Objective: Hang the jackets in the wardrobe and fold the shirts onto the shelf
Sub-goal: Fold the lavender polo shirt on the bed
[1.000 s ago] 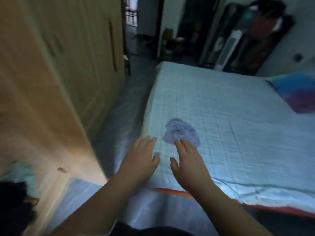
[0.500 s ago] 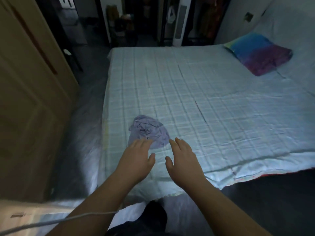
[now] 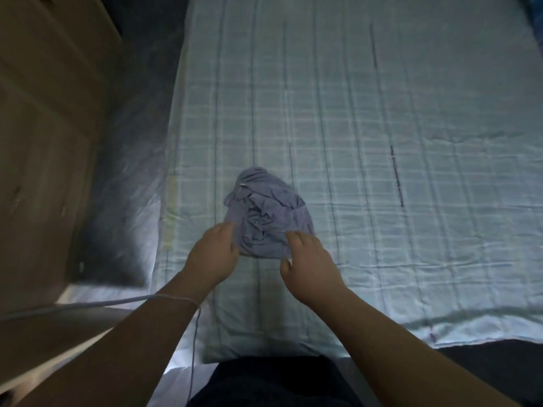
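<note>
1. Black cloth [image 3: 264,383] at the very bottom, nearest the camera, between two bare forearms reaching forward.
2. Pale cord [image 3: 73,308] draped over the left forearm close to the wrist, running off to the left edge on one side and hanging straight down on the other.
3. Left hand [image 3: 214,254] palm down at the near left edge of the shirt [image 3: 267,212], fingers curled into the fabric and gripping it; thumb hidden behind the hand.
4. Right hand [image 3: 311,262] palm down at the near right edge, fingers bent with tips on the fabric, thumb spread just beside the hem; a true pinch or a mere touch, impossible to tell.
5. Shirt lavender and crumpled into a loose heap, lying on the bed [image 3: 382,127] toward its left side, between the two hands and just beyond them; unfolded, and apart from the wardrobe [image 3: 44,127].
6. Bed under a pale blue checked sheet, lightly creased, filling the middle and right and stretching away to the top edge.
7. Left of the bed, a strip of glossy floor [image 3: 132,171], dim, streaked with pale reflections.
8. Beyond the floor, at far left, the wardrobe: brown wood, panelled front, blurred.
9. At the top right corner, a dark blue patch [image 3: 536,13] on the bed, too little in view for naming.
</note>
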Available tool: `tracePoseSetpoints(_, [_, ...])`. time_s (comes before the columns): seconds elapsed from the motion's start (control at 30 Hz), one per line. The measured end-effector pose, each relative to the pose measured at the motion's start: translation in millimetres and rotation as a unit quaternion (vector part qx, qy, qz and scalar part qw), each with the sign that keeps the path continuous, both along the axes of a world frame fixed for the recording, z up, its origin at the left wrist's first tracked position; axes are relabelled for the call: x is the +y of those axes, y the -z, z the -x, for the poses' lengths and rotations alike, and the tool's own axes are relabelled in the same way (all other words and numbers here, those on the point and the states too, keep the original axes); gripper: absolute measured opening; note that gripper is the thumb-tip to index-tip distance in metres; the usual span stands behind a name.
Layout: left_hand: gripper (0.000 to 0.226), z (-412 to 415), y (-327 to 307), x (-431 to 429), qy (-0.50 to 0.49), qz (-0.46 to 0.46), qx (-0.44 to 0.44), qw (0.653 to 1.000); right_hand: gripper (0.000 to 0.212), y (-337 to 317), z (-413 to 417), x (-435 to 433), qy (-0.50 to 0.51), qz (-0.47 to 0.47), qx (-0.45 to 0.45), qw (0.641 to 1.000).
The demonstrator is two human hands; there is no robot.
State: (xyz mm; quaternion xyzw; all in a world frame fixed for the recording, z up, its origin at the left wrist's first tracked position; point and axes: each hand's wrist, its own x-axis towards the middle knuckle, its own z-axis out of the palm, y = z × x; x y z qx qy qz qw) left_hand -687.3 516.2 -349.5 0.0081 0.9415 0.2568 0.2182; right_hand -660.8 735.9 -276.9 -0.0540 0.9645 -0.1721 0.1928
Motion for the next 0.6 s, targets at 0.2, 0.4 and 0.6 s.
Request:
tracePoseSetpoints(0.2, [0.053, 12, 102, -3, -0.018, -0.026, -0.044, 0.999, 0.053, 113, 36, -38, -0.093, 0.012, -0.144, 0.985])
tracePoseSetpoints(0.4, [0.06, 8, 158, -2, -0.01, -0.004, 0.003, 1.0, 0.054, 201, 52, -54, -0.106, 0.005, -0.199, 0.974])
tracePoseSetpoints(0.6, [0.02, 18, 181, -4, 0.006, 0.05, 0.119, 0.992, 0.043, 219, 52, -54, -0.084, -0.041, -0.141, 0.986])
